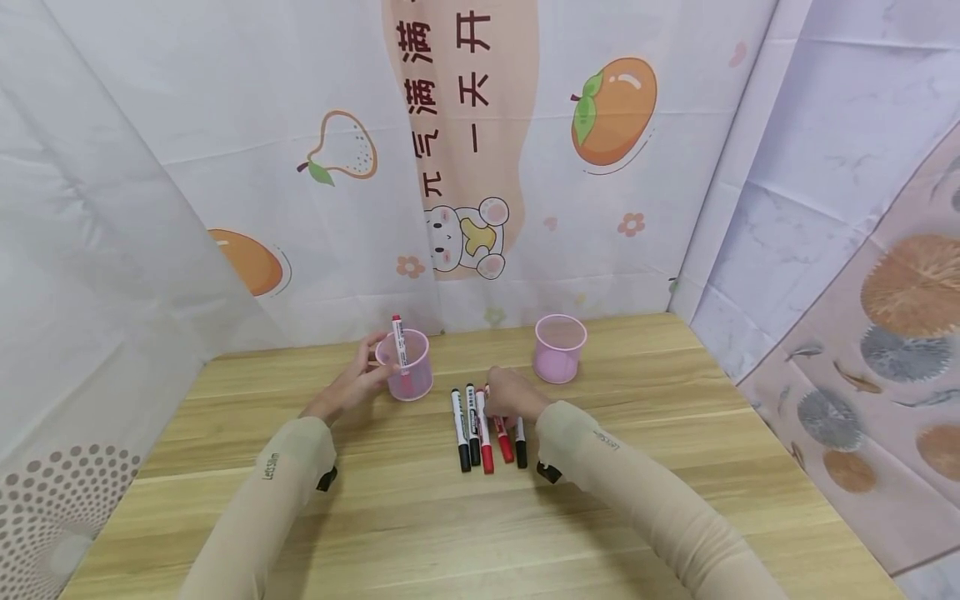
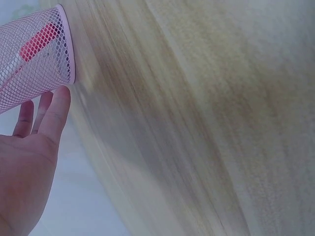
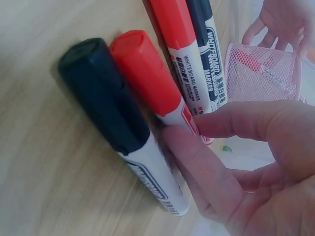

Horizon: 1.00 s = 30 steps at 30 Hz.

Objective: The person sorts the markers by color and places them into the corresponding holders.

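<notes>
My left hand (image 1: 365, 377) is beside a pink mesh pen cup (image 1: 420, 385). In the left wrist view its fairly straight fingers (image 2: 55, 114) touch the cup's side near the base. A whiteboard marker with red ends (image 1: 400, 337) leans upright in this cup, its red cap showing through the mesh. Over the row of markers, my right hand (image 1: 513, 395) pinches a red-capped whiteboard marker (image 3: 145, 73) between thumb and forefinger. A black-capped marker (image 3: 106, 96) lies next to it. On the other side lie another red-capped marker (image 1: 483, 429) and two black-capped ones (image 1: 472, 425).
A second pink mesh cup (image 1: 558, 354) stands at the back right of the wooden table (image 1: 420, 533). Behind the table hangs a printed curtain (image 1: 337, 233), with another sheet (image 1: 825, 250) along the right side.
</notes>
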Available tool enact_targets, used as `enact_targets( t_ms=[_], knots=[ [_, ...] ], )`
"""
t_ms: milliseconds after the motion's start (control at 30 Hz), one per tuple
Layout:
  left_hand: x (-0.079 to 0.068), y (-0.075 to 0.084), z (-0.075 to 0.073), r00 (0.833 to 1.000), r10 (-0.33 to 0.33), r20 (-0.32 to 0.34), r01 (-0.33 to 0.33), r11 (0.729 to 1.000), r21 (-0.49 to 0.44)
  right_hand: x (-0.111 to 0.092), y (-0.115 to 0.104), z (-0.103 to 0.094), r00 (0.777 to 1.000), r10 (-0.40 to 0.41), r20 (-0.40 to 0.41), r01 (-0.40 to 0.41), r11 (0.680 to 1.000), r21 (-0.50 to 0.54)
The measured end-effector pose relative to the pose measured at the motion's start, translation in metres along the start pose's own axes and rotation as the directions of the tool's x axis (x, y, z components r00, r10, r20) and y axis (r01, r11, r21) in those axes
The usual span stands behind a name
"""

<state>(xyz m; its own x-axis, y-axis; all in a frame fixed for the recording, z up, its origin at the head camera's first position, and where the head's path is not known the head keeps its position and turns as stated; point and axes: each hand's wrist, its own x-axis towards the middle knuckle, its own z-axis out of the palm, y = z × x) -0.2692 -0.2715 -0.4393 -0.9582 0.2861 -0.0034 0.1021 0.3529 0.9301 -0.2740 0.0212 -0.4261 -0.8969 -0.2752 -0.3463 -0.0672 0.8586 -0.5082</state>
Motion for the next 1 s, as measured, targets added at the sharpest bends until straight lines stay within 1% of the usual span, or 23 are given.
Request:
enact_targets(
  t_ms=[300, 467, 533, 667, 767, 867, 900, 1000],
  knots=[
    [0.001, 0.002, 0.000, 1.000, 0.005, 0.006, -0.005, 1.000, 0.004, 0.003, 0.002, 0.000, 1.000, 0.005, -0.008, -0.005, 1.000, 0.012],
    [0.000, 0.000, 0.000, 1.000, -0.004, -0.001, 0.004, 1.000, 0.010, 0.004, 0.002, 0.000, 1.000, -0.008, 0.009, 0.008, 1.000, 0.017],
    [-0.001, -0.001, 0.000, 1.000, -0.005, -0.003, 0.005, 1.000, 0.012, 0.003, 0.001, -0.002, 0.999, -0.032, 0.009, 0.032, 0.999, 0.023],
    [-0.001, -0.002, 0.000, 1.000, -0.004, -0.007, 0.005, 1.000, 0.014, 0.001, -0.005, -0.010, 0.994, -0.109, -0.021, 0.110, 0.993, 0.041],
    [0.000, -0.002, 0.001, 1.000, -0.002, -0.006, 0.002, 1.000, 0.012, -0.002, -0.013, -0.017, 0.983, -0.176, -0.061, 0.176, 0.984, -0.002],
    [0.000, -0.002, 0.001, 1.000, -0.002, -0.003, 0.002, 1.000, 0.003, -0.002, -0.019, -0.022, 0.974, -0.213, -0.078, 0.214, 0.977, -0.005],
    [0.000, -0.002, 0.001, 1.000, -0.004, -0.001, 0.004, 1.000, 0.001, -0.001, -0.022, -0.024, 0.972, -0.219, -0.079, 0.221, 0.975, 0.008],
    [0.001, -0.002, 0.001, 1.000, -0.006, -0.001, 0.006, 1.000, -0.005, 0.002, -0.027, -0.026, 0.978, -0.203, -0.056, 0.209, 0.968, 0.140]
  ],
)
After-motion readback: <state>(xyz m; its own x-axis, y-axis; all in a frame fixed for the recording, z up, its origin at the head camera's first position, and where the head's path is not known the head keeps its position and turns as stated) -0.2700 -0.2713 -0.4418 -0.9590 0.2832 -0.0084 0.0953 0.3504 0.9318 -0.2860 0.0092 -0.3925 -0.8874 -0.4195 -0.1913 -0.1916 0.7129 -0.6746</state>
